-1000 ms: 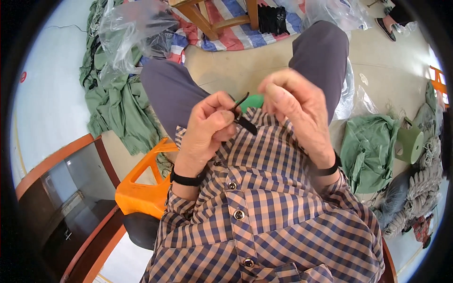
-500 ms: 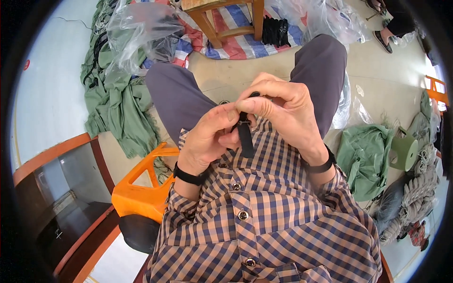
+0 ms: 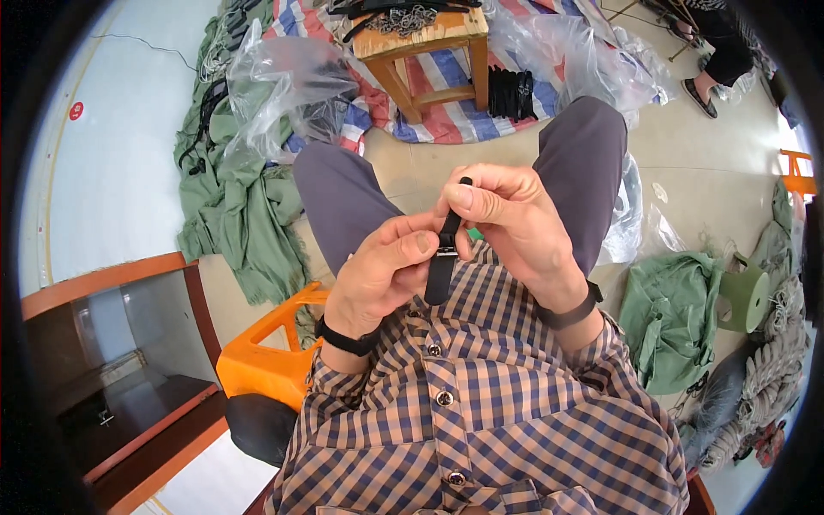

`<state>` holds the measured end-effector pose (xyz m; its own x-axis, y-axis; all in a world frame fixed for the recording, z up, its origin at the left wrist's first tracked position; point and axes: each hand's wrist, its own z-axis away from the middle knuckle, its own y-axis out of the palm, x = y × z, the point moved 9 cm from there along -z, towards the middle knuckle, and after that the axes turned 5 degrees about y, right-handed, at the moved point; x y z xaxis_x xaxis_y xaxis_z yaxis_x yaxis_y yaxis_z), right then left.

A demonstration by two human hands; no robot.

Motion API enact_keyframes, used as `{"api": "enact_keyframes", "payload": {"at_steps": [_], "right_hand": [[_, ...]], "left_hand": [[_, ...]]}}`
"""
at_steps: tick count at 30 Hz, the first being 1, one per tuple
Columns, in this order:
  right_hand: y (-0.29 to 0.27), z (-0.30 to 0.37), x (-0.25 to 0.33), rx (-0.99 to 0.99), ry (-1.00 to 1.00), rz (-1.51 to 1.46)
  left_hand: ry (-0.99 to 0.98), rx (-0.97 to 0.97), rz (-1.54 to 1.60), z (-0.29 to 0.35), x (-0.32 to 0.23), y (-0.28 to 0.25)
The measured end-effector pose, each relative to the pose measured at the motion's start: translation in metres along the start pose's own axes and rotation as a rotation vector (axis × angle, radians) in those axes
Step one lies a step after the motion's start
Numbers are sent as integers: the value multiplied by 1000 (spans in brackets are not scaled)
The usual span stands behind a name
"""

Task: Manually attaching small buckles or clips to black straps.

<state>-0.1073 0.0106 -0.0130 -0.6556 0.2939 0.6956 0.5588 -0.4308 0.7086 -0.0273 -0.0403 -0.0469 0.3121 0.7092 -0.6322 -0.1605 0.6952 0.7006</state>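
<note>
A short black strap (image 3: 439,283) with a small metal buckle (image 3: 446,251) is held between my hands above my lap. My left hand (image 3: 384,264) is closed on the strap beside the buckle, thumb on the near side. Higher up, my right hand (image 3: 517,225) pinches the strap's upper end between thumb and fingers, and a black tip sticks out above the thumb. The strap's wider end hangs down below the buckle. Some fingers of both hands are hidden behind it.
Ahead stands a wooden stool (image 3: 421,41) with a pile of metal pieces (image 3: 403,21) and black straps. Green cloth (image 3: 236,232) and clear plastic (image 3: 287,77) lie at the left, near an orange stool (image 3: 266,360). More green cloth (image 3: 669,318) lies right. Another person's foot (image 3: 702,96) shows far right.
My right hand has turned and lifted slightly off the buckle, so more of the strap's upper part shows straight between my hands. The view has tilted up a little, showing the wooden stool's top.
</note>
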Motion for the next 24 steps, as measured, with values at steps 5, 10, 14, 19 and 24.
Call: {"api": "enact_keyframes", "payload": {"at_steps": [5,10,14,19,24], "right_hand": [[0,5,5,34,-21,47],[3,10,12,158,-38,64],[1,11,20,185,-56,27],[4,15,25,244,-80,192],[0,15,24,242,-48,151]], "left_hand": [[-7,64,-27,3,-7,17],[-24,11,-44,5,-4,24],[-32,-46,-15,4,-6,23],[-47,-36,13,0,-6,22],[-60,-68,16,-1,-2,20]]}}
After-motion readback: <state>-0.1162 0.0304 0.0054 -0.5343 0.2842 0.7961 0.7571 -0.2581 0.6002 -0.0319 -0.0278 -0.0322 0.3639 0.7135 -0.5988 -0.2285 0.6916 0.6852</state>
